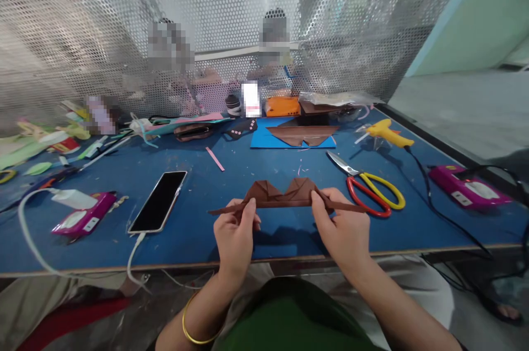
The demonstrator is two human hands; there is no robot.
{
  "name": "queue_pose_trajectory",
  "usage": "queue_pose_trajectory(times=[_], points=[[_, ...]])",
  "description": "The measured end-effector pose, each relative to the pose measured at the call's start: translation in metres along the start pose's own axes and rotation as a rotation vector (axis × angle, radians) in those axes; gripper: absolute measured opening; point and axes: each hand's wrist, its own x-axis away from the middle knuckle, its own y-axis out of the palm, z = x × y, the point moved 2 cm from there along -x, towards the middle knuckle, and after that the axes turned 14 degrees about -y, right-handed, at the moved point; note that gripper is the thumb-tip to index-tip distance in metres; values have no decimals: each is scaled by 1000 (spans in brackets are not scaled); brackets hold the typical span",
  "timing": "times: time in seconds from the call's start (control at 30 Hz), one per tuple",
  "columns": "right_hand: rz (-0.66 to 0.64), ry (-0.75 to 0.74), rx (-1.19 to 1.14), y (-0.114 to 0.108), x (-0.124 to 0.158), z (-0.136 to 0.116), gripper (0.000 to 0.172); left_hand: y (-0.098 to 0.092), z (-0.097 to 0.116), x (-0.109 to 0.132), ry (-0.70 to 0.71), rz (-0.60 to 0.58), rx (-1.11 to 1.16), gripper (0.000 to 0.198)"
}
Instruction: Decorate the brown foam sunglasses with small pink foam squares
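Observation:
Between my two hands, just above the front of the blue table (198, 196), a folded brown paper piece (285, 195) is stretched level. It has two raised, pleated humps and a thin pointed strip running out at either end. My left hand (236, 230) pinches its left part, thumb on top and fingers underneath. My right hand (343, 224) grips the right part the same way. Just right of my right hand lie scissors (372, 188) with one red and one yellow handle, blades apart. Beyond the piece, another brown cut shape (303, 134) rests on a blue sheet (260, 139).
A phone (159, 202) on a white cable and a magenta power socket (85, 219) lie left. At right are a yellow glue gun (388, 131) and a second magenta socket (469, 188). An orange packet (282, 106) stands before the perforated metal screen (227, 4).

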Motion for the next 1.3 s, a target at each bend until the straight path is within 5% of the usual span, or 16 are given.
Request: queue_pose_trajectory(times=[0.13,0.27,0.37,0.5,0.6,0.73,1.0,1.3], points=[[-4,24,20,2,-1,5,29,-3,7,0,70,3,-213,43],[-48,75,-9,0,-8,15,28,-11,14,-6,86,-66,-291,16],[-105,133,-92,-3,-15,20,28,-20,21,-12,264,-184,-316,64],[-181,240,-204,-6,-23,24,27,-24,23,-19,292,-510,-335,19],[-230,292,-426,-3,-24,30,39,-25,22,-24,171,-530,-148,5],[-194,310,-794,3,-21,39,47,-21,22,-29,-236,-429,215,23],[-203,676,-1438,12,-16,31,29,-7,29,-27,-598,-430,458,31],[-23,1138,-1754,24,-14,18,3,-5,22,-27,-956,-520,726,22]])
